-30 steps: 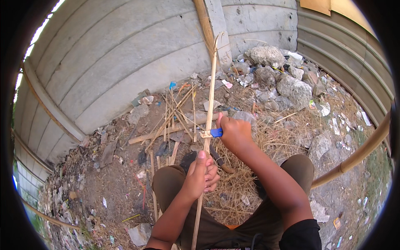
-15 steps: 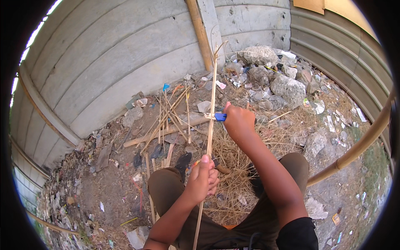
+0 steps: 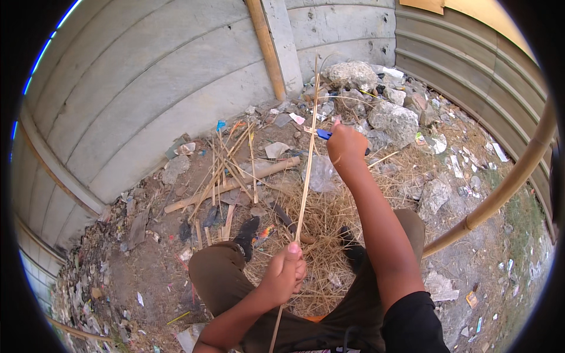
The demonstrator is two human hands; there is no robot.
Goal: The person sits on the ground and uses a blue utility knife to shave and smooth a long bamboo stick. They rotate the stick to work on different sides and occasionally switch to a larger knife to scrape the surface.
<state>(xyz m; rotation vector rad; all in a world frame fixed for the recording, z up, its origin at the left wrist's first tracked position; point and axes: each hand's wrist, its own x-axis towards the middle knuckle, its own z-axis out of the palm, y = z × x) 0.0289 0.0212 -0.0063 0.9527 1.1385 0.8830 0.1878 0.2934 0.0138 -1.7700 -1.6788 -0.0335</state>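
A long, thin bamboo strip point(image 3: 304, 200) slants away from my lap, its far end splitting into fine curled slivers. My left hand point(image 3: 284, 272) is closed around its near part, thumb lying on top, and the tail of the strip passes below that hand over my lap. Farther along, my right hand point(image 3: 348, 146) grips a blue-handled knife point(image 3: 323, 135). The knife's front end meets the strip near its far part; the blade itself is too small to make out clearly. Dry bamboo shavings point(image 3: 335, 206) are heaped on the ground between my legs.
Several cut bamboo sticks point(image 3: 238, 167) lie crossed over a thicker bamboo piece point(image 3: 273, 170) ahead on the left. A dark blade point(image 3: 283, 216) rests among the shavings. A bamboo pole point(image 3: 494, 197) slants at the right. Rocks point(image 3: 394, 120) and litter lie before the concrete wall point(image 3: 176, 88).
My right hand and the knife have slid outward along the strip, away from my left hand. The left hand keeps its hold. The whole view has shifted slightly.
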